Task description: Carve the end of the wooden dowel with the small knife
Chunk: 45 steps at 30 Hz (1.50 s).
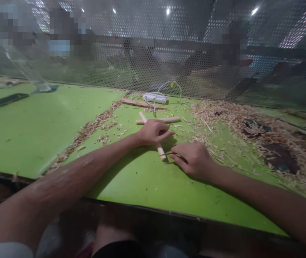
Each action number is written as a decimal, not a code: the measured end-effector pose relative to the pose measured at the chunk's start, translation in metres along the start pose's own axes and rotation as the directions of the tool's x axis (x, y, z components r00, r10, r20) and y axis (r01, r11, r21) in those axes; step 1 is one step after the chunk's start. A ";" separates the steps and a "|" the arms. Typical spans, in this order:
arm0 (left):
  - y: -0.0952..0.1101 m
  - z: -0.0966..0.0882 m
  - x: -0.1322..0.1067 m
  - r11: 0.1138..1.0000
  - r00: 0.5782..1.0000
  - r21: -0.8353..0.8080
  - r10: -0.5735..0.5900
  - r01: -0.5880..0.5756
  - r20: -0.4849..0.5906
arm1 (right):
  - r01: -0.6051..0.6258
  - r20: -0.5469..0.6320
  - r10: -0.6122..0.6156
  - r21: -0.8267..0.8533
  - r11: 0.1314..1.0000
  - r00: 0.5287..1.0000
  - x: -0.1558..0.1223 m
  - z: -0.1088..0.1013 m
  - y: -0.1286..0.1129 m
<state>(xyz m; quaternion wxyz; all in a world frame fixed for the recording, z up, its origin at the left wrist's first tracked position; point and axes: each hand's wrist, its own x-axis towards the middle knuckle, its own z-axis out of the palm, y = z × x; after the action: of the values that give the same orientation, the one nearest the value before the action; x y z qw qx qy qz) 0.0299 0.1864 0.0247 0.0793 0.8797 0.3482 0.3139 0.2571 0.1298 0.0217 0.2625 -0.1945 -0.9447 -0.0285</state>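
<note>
Carefully, with your left hand (153, 132) curled over the pale stick (161, 152), press it firmly to the green table (131, 179). Your right hand (192, 157) pinches a thin dark strip (168, 154) — thumb and finger closed upon it — across the stick's near end, so use light, even pressure there.

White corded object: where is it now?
The white object lies just above centre in the head view, near the far edge of the green table, between the perforated screen and a long wooden piece.
</note>
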 end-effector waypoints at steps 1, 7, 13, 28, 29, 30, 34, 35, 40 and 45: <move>0.000 0.000 0.000 1.000 1.000 -0.010 0.001 -0.001 -0.012 | 0.004 -0.013 -0.004 0.005 1.000 1.000 0.000 0.000 0.000; 0.002 -0.002 -0.001 0.997 0.997 -0.080 -0.017 0.011 -0.071 | 0.024 -0.029 -0.024 0.024 0.999 0.999 -0.002 0.002 0.001; 0.005 0.001 -0.001 0.999 1.000 -0.049 0.000 -0.002 -0.031 | 0.038 0.055 -0.040 0.029 0.999 0.998 0.002 -0.001 -0.001; 0.002 0.001 -0.007 0.997 0.992 -0.050 0.071 -0.066 0.105 | -0.002 0.173 -0.024 0.151 0.989 0.985 0.004 -0.004 -0.007; 0.002 0.001 -0.007 0.997 0.993 -0.031 0.075 -0.072 0.093 | -0.003 0.172 -0.024 0.150 0.989 0.985 0.005 -0.003 -0.010; 0.002 0.002 -0.007 0.997 0.994 -0.009 0.076 -0.076 0.076 | -0.013 0.168 -0.011 0.141 0.990 0.986 0.007 -0.003 -0.012; 0.008 0.007 -0.004 0.998 0.998 0.006 0.062 -0.062 0.016 | -0.128 0.136 0.119 0.058 0.990 0.984 0.011 0.002 -0.020; 0.010 0.007 -0.003 0.999 0.999 -0.016 0.049 -0.049 0.009 | -0.143 0.125 0.136 0.045 0.989 0.983 0.011 0.004 -0.021; 0.024 0.006 0.002 0.998 0.998 -0.045 -0.038 0.041 0.058 | -0.097 0.111 0.092 0.040 0.995 0.990 0.008 0.009 -0.020; 0.021 0.006 -0.001 1.000 0.991 0.013 -0.027 0.025 0.132 | -0.092 0.266 0.046 0.162 0.982 0.963 0.010 -0.006 -0.010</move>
<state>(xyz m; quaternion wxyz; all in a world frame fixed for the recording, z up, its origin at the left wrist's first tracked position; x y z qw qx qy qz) 0.0444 0.1704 0.0273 0.1013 0.8943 0.3554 0.2521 0.2482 0.1228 0.0326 0.1526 -0.2061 -0.9625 0.0887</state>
